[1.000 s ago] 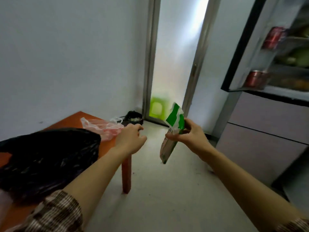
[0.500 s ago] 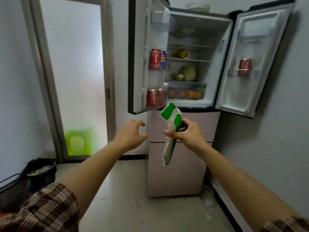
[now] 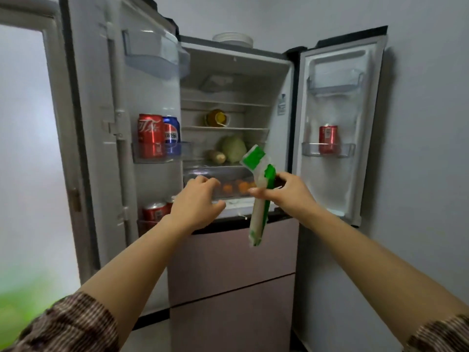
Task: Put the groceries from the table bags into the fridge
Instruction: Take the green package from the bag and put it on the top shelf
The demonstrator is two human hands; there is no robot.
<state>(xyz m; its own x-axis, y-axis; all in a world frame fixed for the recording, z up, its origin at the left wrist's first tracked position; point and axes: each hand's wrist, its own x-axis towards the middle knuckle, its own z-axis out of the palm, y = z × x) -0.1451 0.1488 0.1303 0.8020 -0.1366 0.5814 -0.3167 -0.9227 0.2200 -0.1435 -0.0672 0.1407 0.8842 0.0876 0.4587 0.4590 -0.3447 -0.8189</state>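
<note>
My right hand (image 3: pixel 289 193) grips a long green and white packet (image 3: pixel 259 196) near its top, and the packet hangs down in front of the open fridge (image 3: pixel 228 72). My left hand (image 3: pixel 196 203) reaches toward the clear crisper drawer (image 3: pixel 215 172), fingers loosely curled and holding nothing. Oranges (image 3: pixel 241 186) lie in that drawer. A cabbage (image 3: pixel 234 148) sits on the shelf above it. The table and its bags are out of view.
Both upper fridge doors stand open. The left door holds red and blue cans (image 3: pixel 157 135) and more red cans (image 3: pixel 154 212) lower down. The right door holds one red can (image 3: pixel 328 138). Pink lower drawers (image 3: pixel 233 262) are closed. A doorway is at the left.
I have turned from the table to the fridge and come closer to it. Both hands have moved up toward the crisper drawer, the packet still in my right hand.
</note>
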